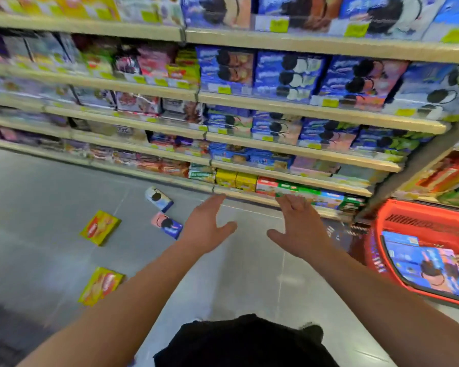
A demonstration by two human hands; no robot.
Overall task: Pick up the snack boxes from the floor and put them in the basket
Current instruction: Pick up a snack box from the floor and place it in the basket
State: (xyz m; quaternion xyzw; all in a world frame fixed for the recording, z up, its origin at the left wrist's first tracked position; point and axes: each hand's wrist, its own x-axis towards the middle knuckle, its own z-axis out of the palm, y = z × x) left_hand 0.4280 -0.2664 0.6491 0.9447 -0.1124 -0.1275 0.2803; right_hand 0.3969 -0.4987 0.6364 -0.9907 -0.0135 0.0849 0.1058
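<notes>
My basket (419,226) was red; on the grey floor (51,181) lay two yellow-and-red boxes (100,227), a white-and-blue box (159,198) and a pink-and-blue box (167,224).

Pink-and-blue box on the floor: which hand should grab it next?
Left, probably. The left hand is open and empty, hovering just right of the pink-and-blue box. The right hand, also open, is farther off, on the side of the red basket.

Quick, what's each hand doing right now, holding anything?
Left hand: open, fingers spread, holding nothing.
Right hand: open, fingers spread, holding nothing.
</notes>
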